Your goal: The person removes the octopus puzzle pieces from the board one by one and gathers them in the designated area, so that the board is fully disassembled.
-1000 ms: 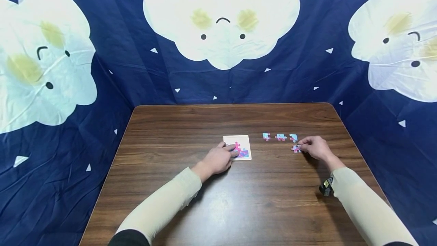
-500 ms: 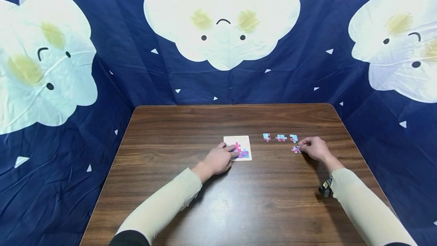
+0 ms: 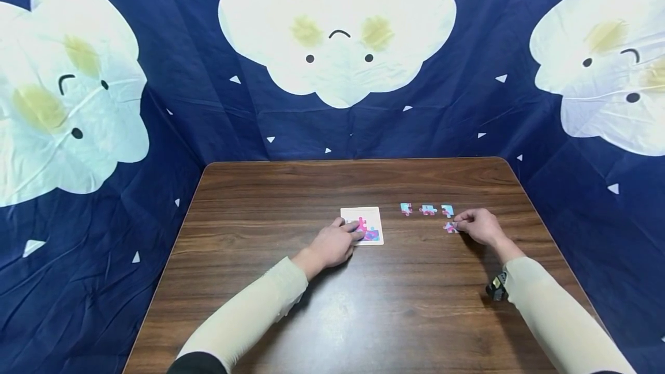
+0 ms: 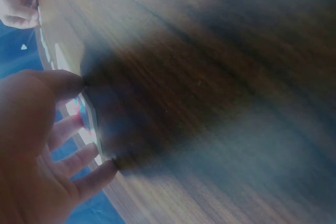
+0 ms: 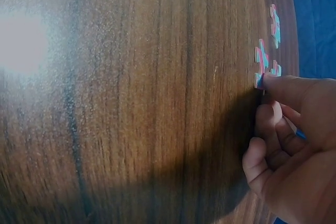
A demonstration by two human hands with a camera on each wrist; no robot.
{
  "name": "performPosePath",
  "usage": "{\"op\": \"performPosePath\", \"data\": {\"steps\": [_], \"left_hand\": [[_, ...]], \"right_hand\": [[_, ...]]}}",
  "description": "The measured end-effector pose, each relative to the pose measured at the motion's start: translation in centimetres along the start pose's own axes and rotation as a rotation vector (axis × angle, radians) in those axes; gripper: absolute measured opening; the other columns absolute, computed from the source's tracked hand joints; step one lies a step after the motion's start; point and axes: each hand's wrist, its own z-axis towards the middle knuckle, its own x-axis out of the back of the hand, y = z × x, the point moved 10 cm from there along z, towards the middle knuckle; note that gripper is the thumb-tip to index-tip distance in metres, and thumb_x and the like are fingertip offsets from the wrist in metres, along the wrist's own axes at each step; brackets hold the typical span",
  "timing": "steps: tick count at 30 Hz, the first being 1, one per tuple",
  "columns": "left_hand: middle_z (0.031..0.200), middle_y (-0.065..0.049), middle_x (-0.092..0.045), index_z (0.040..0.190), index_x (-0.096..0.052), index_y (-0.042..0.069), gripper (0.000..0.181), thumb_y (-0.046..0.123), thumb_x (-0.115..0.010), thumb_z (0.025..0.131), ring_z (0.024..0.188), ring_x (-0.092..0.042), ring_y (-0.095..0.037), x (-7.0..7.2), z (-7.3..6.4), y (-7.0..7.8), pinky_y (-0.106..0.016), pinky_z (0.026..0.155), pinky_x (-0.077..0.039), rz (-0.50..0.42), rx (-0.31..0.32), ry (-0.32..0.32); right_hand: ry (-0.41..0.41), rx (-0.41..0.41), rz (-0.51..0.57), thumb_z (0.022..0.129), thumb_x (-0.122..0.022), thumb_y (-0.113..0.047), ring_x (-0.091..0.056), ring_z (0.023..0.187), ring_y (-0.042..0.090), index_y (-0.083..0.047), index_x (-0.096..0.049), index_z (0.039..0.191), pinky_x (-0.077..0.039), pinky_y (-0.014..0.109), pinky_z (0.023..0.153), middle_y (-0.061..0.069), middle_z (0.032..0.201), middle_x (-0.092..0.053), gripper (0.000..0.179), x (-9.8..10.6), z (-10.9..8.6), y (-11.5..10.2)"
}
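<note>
My left hand [image 3: 332, 242] rests on a small white-bordered puzzle board [image 3: 373, 217], fingers stretched out over its left part. Pink and purple puzzle pieces [image 3: 370, 235] fill the board's lower area; my fingers hide some of it. In the left wrist view, the fingertips of the left hand [image 4: 39, 140] lie spread along the board's edge. Farther right, my right hand [image 3: 480, 225] pinches a pink and blue jigsaw piece [image 3: 449, 227] between thumb and finger, low at the tabletop. The right wrist view shows the thumb of the right hand [image 5: 294, 129] on the end of this piece [image 5: 262, 59].
Beyond the pinched piece, three loose jigsaw pieces lie in a row: a left one [image 3: 406, 208], a middle one [image 3: 428, 209] and a right one [image 3: 447, 210]. The brown wooden table [image 3: 270, 201] ends at a dark blue curtain [image 3: 332, 131] with white clouds.
Both hands stay in place, the left on the board and the right at the jigsaw piece. The head view has shifted very slightly.
</note>
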Motion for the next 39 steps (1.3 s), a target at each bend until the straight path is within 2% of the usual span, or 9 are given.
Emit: {"op": "performPosePath", "data": {"steps": [5, 9, 16, 20, 22, 24, 27, 33, 39], "left_hand": [[0.154, -0.003, -0.054, 0.142, -0.064, 0.026, 0.044, 0.022, -0.06, 0.098, 0.119, -0.056, -0.03, 0.1, 0.0, 0.2, -0.042, 0.084, -0.06, -0.004, -0.007, 0.006], [0.154, -0.002, -0.053, 0.142, -0.064, 0.026, 0.044, 0.022, -0.059, 0.098, 0.119, -0.055, -0.03, 0.1, -0.1, 0.1, -0.043, 0.084, -0.06, -0.005, -0.009, 0.001], [0.152, -0.003, -0.055, 0.141, -0.064, 0.026, 0.045, 0.022, -0.061, 0.096, 0.118, -0.056, -0.029, 0.3, -0.3, 0.1, -0.043, 0.08, -0.06, -0.008, -0.019, 0.034], [0.151, -0.004, -0.056, 0.141, -0.065, 0.024, 0.044, 0.023, -0.062, 0.096, 0.122, -0.057, -0.03, 0.5, -0.4, 0.1, -0.043, 0.088, -0.059, 0.001, -0.026, 0.042], [0.15, -0.005, -0.057, 0.139, -0.067, 0.023, 0.043, 0.023, -0.064, 0.096, 0.123, -0.058, -0.03, 0.6, -0.5, 0.1, -0.042, 0.092, -0.058, 0.002, -0.033, 0.052], [0.149, -0.006, -0.057, 0.137, -0.068, 0.021, 0.042, 0.024, -0.065, 0.095, 0.124, -0.059, -0.031, 0.7, -0.6, 0.1, -0.041, 0.096, -0.057, 0.0, -0.042, 0.061], [0.149, -0.006, -0.057, 0.136, -0.068, 0.02, 0.041, 0.025, -0.066, 0.096, 0.127, -0.059, -0.031, 0.7, -0.7, 0.1, -0.04, 0.102, -0.054, -0.005, -0.048, 0.061], [0.151, -0.007, -0.056, 0.137, -0.067, 0.018, 0.04, 0.027, -0.065, 0.098, 0.134, -0.057, -0.032, 0.5, -1.1, -0.1, -0.039, 0.114, -0.045, -0.017, -0.039, 0.039], [0.153, -0.005, -0.054, 0.139, -0.066, 0.021, 0.04, 0.028, -0.063, 0.099, 0.138, -0.052, -0.033, 0.1, -1.4, -0.3, -0.055, 0.116, -0.04, -0.047, -0.018, 0.013]], "right_hand": [[-0.008, 0.004, -0.002, 0.094, -0.073, -0.021, -0.063, 0.083, 0.019, -0.004, -0.078, 0.099, -0.047, 0.036, 0.079, 0.005, 0.087, -0.075, 0.019, 0.1, 0.3, 0.1], [-0.021, 0.014, 0.007, 0.095, -0.072, -0.023, -0.062, 0.081, 0.016, -0.005, -0.078, 0.102, -0.047, 0.035, 0.078, 0.003, 0.088, -0.075, 0.02, 0.1, 0.6, -0.8], [-0.013, 0.079, 0.049, 0.095, -0.073, -0.023, -0.065, 0.075, 0.016, -0.006, -0.077, 0.103, -0.049, 0.032, 0.07, 0.007, 0.09, -0.077, 0.02, -0.1, 1.3, -4.5], [-0.051, 0.089, 0.11, 0.095, -0.073, -0.023, -0.067, 0.067, 0.022, -0.007, -0.075, 0.103, -0.053, 0.032, 0.058, 0.008, 0.089, -0.075, 0.018, -1.0, 1.7, -7.0], [-0.055, 0.108, 0.113, 0.094, -0.073, -0.023, -0.066, 0.066, 0.02, -0.009, -0.075, 0.101, -0.052, 0.031, 0.056, 0.006, 0.087, -0.075, 0.016, -1.4, 1.9, -8.4], [-0.049, 0.135, 0.118, 0.092, -0.075, -0.022, -0.066, 0.066, 0.018, -0.01, -0.076, 0.098, -0.052, 0.031, 0.058, 0.004, 0.084, -0.075, 0.013, -1.7, 2.2, -9.8], [-0.041, 0.19, 0.113, 0.09, -0.076, -0.02, -0.065, 0.071, 0.014, -0.011, -0.077, 0.095, -0.05, 0.031, 0.067, 0.0, 0.082, -0.074, 0.01, -2.4, 2.5, -12.0], [-0.074, 0.244, 0.11, 0.09, -0.077, -0.02, -0.064, 0.078, 0.013, -0.013, -0.078, 0.096, -0.051, 0.032, 0.076, -0.002, 0.084, -0.074, 0.01, -4.5, 2.9, -15.3], [-0.136, 0.303, 0.124, 0.091, -0.076, -0.017, -0.065, 0.077, 0.011, -0.008, -0.078, 0.101, -0.053, 0.034, 0.079, -0.002, 0.083, -0.074, 0.014, -7.0, 3.1, -18.1]]}}
